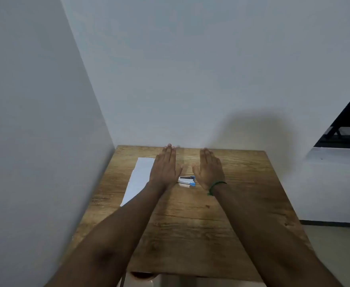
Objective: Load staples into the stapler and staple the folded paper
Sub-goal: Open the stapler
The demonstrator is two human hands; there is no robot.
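Two hands (165,166) (208,169), one paper (138,179), one stapler (187,180), one table (190,224)

White paper (138,179), blue-and-white stapler (187,181), brown wood-grain table (242,193), green wristband (215,187)

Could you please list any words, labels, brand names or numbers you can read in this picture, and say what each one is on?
None can be read.
Stapler: blue and white with a dark part on top, too small and blurred to show any marking.
Paper: white, no print visible.
Wooden table: wood grain only.
Green wristband on the right hand: no lettering visible.
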